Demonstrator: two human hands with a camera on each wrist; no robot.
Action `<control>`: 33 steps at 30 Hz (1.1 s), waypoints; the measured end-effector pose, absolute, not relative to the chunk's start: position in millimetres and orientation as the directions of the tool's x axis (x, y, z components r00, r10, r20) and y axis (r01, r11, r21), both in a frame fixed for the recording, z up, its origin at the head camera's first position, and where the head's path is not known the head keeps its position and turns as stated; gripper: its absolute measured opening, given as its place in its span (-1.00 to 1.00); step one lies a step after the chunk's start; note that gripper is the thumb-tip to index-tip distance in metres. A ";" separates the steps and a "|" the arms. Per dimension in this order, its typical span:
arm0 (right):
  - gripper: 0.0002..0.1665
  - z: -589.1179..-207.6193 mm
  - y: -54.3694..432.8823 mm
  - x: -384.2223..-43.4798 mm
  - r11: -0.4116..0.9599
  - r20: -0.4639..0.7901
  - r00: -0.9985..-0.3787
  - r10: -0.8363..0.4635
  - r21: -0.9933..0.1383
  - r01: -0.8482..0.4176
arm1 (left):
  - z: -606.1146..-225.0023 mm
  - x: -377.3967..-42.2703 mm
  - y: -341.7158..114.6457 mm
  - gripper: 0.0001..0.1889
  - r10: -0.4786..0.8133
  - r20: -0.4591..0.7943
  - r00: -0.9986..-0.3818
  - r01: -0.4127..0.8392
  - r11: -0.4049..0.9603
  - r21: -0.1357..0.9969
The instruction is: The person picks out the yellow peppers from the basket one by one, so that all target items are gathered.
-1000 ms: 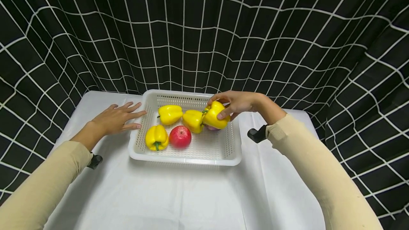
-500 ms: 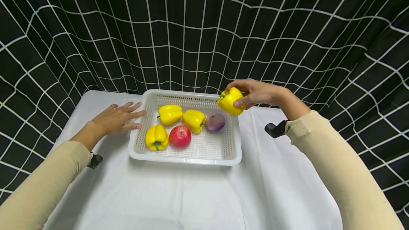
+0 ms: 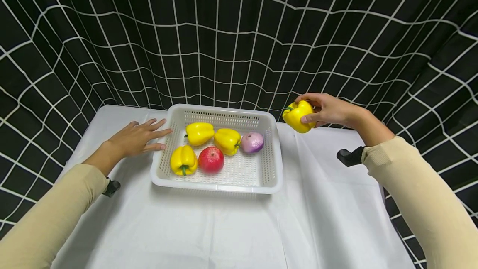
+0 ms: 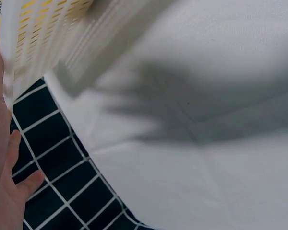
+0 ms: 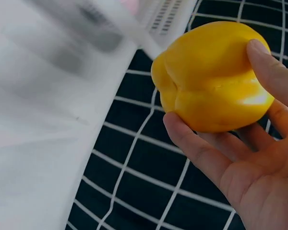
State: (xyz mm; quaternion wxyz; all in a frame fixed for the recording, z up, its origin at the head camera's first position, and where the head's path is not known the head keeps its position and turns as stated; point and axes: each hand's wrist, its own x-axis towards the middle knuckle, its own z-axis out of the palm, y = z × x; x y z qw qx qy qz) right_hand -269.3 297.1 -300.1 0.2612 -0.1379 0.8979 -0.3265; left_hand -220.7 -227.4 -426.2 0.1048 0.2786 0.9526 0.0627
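Note:
My right hand (image 3: 328,110) holds a yellow bell pepper (image 3: 298,116) in the air, to the right of the white plastic basket (image 3: 216,188). In the right wrist view, thumb and fingers wrap around that pepper (image 5: 211,79). With fingers spread straight, my left hand (image 3: 136,138) reaches to the basket's left rim. Inside the basket lie a yellow bell pepper (image 3: 199,133) at the back left, another yellow bell pepper (image 3: 227,141) in the middle, and a third yellow bell pepper (image 3: 184,160) at the front left. A red round fruit (image 3: 211,160) and a purple onion (image 3: 252,142) lie there too.
The basket stands on a table with a white cloth (image 3: 179,227). Black curtains with a white grid (image 3: 231,45) hang behind and at both sides. A black wrist camera mount (image 3: 351,157) sticks out below the right cuff, and another (image 3: 111,187) below the left.
My right hand has lifted the yellow bell pepper out of the basket and carried it to the right, uncovering the purple onion. The left hand has stayed in place.

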 end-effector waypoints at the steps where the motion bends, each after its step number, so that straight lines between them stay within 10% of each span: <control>1: -0.29 -301.2 300.4 -268.5 0.755 -0.376 -0.831 -0.409 -0.652 -0.077 | -426.2 -220.7 -227.3 -0.33 0.543 -0.166 -0.823 0.517 0.837 0.178; 33: -0.13 -427.6 374.4 -233.8 0.690 -0.415 -0.893 -0.177 -0.699 0.188 | -431.0 -222.4 -228.0 -0.32 0.516 -0.191 -0.835 0.490 0.855 0.167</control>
